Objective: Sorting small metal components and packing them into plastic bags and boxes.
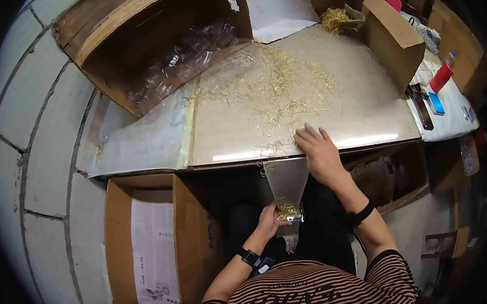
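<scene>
A translucent chute (pixel 287 177) slopes down from the table's front edge and narrows toward me. At its lower end my left hand (pixel 269 220) grips a small clear plastic box (pixel 289 215) with thin gold wire pieces inside. On the tabletop, just right of the chute's upper end, rests my right hand (pixel 317 150), its fingers stretched out. A few gold pieces lie by its fingertips. Many more thin gold wire pieces (pixel 283 80) are scattered over the middle of the table; their exact kind is too small to tell.
A cardboard box of clear plastic boxes (pixel 184 55) lies on its side at the far left. Below stands a carton (pixel 182 239) lined with newspaper. On the right are a cardboard flap (pixel 395 37), a red cylinder (pixel 441 77), a phone (pixel 421 106) and a blue packet (pixel 435 103).
</scene>
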{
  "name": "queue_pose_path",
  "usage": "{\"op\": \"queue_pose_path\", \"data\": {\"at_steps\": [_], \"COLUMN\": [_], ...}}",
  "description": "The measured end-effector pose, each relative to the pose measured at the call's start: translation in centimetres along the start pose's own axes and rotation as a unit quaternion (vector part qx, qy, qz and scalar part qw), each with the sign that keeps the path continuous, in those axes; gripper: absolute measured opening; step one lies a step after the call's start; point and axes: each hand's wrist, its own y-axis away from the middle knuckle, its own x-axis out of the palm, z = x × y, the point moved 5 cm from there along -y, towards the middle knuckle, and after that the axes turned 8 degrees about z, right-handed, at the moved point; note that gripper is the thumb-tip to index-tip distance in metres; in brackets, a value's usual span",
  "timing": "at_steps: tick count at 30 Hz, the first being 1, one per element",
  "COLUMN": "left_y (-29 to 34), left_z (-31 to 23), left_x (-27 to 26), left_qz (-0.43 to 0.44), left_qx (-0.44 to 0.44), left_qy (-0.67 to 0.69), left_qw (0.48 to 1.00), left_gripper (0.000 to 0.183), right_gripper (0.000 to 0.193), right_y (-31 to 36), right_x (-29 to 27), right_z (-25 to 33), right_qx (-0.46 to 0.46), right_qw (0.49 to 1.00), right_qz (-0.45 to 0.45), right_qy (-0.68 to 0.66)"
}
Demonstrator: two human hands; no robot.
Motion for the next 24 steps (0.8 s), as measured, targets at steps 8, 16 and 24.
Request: {"op": "queue_pose_path", "data": {"at_steps": [8, 16, 24], "left_y": [0.4, 0.9, 0.8], "left_z": [-0.2, -1.5, 0.2], "left_x": [-0.6, 0.8, -0.9], "left_qz": [-0.001, -0.008, -0.012], "left_qx": [0.025, 0.023, 0.022], "left_qy": [0.024, -0.039, 0.006], "left_qw": [0.999, 0.999, 1.0], "left_gripper": [0.041, 0.046, 0.044], "right_gripper": [0.045, 0.044, 0.056], "right_y": [5.9, 9.7, 11.8], "right_x": [-4.1, -2.7, 3.1], "right_z": [5.5, 3.5, 5.0], "right_qx": [-0.026, 0.05, 0.048], "right_qw": [0.991, 0.972, 0.945], "right_qz": [-0.014, 0.028, 0.063], "right_qy": [-0.133, -0.228, -0.318]}}
